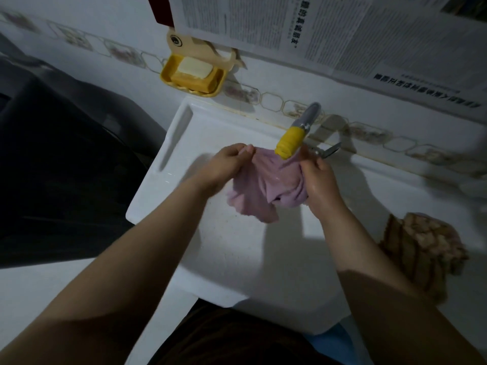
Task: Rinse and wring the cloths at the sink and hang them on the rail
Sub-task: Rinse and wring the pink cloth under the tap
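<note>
A wet pink-lilac cloth (pixel 261 185) hangs spread between my two hands over the white sink (pixel 189 133), right under the tap's yellow-wrapped spout (pixel 290 143). My left hand (pixel 226 164) pinches the cloth's upper left edge. My right hand (pixel 320 180) grips a bunched part on its right side. The cloth's lower corner droops toward the basin. A second, brown patterned cloth (pixel 421 248) lies crumpled on the sink's right ledge. No rail is in view.
A yellow soap dish (pixel 168 75) with bars of soap hangs on the tiled wall at the back left. Newspaper sheets (pixel 329 30) cover the wall above the tap. A dark bulky object (pixel 58 159) stands to the left of the sink.
</note>
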